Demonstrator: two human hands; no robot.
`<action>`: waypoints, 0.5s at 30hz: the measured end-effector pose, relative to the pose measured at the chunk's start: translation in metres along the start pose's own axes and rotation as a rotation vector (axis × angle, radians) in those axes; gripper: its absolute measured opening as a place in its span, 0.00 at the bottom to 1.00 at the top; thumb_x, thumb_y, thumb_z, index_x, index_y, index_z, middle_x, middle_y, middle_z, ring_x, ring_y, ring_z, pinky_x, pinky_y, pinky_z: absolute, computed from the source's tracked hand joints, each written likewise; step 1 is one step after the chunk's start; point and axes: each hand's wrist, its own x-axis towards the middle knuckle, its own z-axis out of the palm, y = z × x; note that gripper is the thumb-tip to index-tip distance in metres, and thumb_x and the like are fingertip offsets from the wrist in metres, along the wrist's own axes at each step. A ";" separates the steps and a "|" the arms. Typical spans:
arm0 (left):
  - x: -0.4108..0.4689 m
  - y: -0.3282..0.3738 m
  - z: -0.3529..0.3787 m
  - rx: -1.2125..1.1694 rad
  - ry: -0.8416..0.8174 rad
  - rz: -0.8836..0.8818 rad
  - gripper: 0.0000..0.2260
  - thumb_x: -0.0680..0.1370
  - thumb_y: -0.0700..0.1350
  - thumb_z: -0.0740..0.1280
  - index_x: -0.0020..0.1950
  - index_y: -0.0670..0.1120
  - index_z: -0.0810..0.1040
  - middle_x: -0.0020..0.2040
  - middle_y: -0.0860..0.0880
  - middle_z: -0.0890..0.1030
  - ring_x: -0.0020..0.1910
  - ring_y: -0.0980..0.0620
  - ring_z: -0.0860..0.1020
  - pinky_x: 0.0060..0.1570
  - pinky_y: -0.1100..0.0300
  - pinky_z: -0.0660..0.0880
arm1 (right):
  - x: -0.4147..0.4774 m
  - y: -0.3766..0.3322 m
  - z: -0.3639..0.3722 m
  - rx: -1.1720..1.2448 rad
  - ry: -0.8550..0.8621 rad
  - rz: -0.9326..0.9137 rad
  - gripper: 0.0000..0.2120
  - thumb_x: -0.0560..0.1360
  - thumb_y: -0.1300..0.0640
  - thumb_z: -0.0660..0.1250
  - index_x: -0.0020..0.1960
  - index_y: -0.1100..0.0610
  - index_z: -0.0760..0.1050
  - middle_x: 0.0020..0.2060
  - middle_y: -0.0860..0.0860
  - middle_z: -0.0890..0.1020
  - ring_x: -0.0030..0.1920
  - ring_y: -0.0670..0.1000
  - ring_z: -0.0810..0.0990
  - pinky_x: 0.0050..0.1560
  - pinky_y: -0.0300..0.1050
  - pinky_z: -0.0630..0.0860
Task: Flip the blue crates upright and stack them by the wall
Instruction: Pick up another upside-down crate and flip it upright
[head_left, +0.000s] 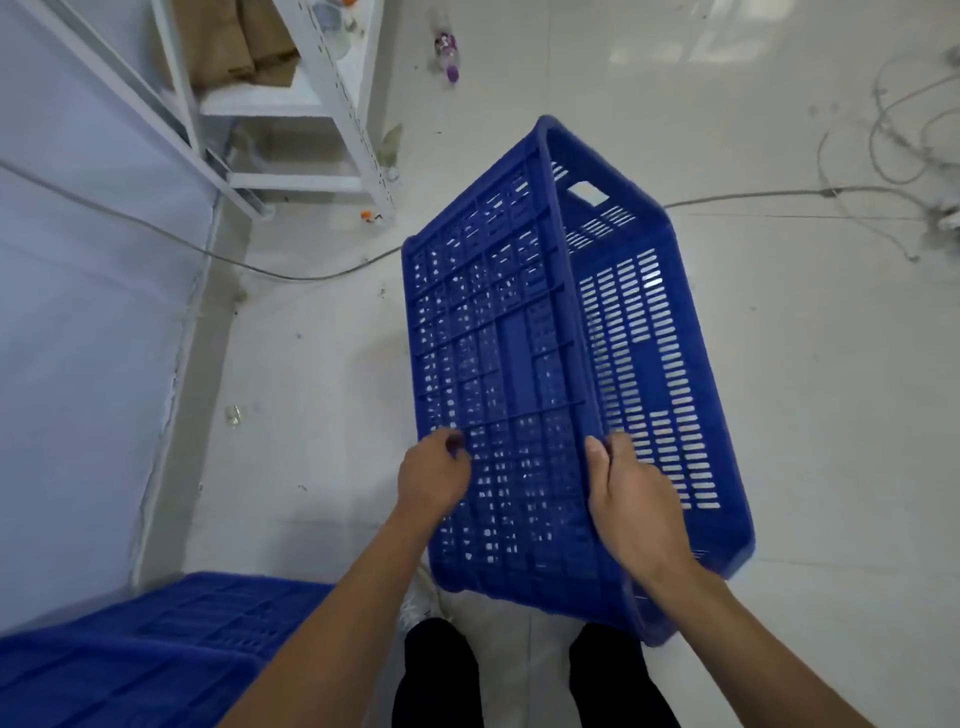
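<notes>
A blue slotted crate (524, 364) is held in the air in front of me, tilted on its side with its ribbed base turned up and to the left. My left hand (434, 475) grips the left edge of that base. My right hand (631, 506) is wrapped over the corner where the base meets the slotted side wall. Another blue crate (156, 654) lies at the bottom left beside the wall (78, 312), its ribbed base facing up.
A white metal shelf rack (332, 119) with brown cardboard stands at the top left. A grey cable (234, 262) runs across the white floor behind the crate. A plastic bottle (448, 54) lies at the top, tangled cords (893, 150) at the right. My shoes and dark trousers are below.
</notes>
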 end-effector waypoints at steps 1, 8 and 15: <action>-0.001 0.001 -0.002 -0.032 0.017 0.041 0.11 0.79 0.43 0.65 0.60 0.46 0.81 0.56 0.49 0.83 0.51 0.50 0.81 0.52 0.60 0.77 | -0.001 -0.009 0.006 -0.029 -0.020 -0.023 0.23 0.79 0.40 0.41 0.51 0.55 0.67 0.29 0.52 0.79 0.30 0.56 0.78 0.33 0.51 0.75; -0.001 0.017 -0.023 -0.400 0.121 0.120 0.11 0.79 0.55 0.65 0.46 0.49 0.81 0.40 0.55 0.83 0.39 0.60 0.80 0.41 0.64 0.76 | -0.005 -0.070 0.064 -0.195 -0.097 -0.117 0.18 0.82 0.43 0.46 0.51 0.55 0.67 0.24 0.46 0.69 0.24 0.53 0.74 0.24 0.45 0.63; 0.004 -0.013 -0.033 -0.425 0.246 -0.036 0.14 0.76 0.61 0.67 0.45 0.50 0.78 0.40 0.57 0.81 0.39 0.62 0.78 0.37 0.69 0.71 | -0.006 -0.107 0.118 -0.301 -0.220 -0.206 0.16 0.83 0.46 0.47 0.54 0.56 0.66 0.32 0.51 0.79 0.28 0.54 0.76 0.26 0.44 0.62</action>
